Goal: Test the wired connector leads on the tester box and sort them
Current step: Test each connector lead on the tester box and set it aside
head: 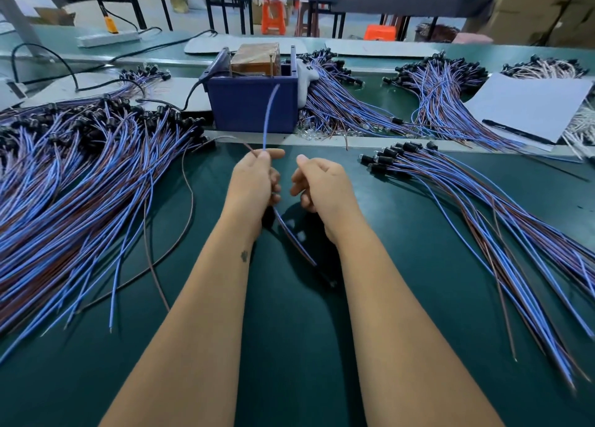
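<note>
My left hand [256,177] pinches one wired lead [269,120] between thumb and forefinger. Its blue wire rises from the fingers to the rim of the blue tester box [252,104], and its brown wire bends off to the left. The rest of this lead trails down below the hand, between my forearms. My right hand [322,185] hovers close beside the left with fingers curled; nothing shows in its grasp. A big heap of blue and brown leads [80,181] with black connectors lies to the left. A smaller fanned pile of leads [483,207] lies to the right.
More lead bundles [347,104] lie behind a raised divider strip [322,140], right of the box. A grey sheet [531,104] sits at the far right. A power strip [106,38] and black cables run at the back left. The green mat [289,346] stretches toward me.
</note>
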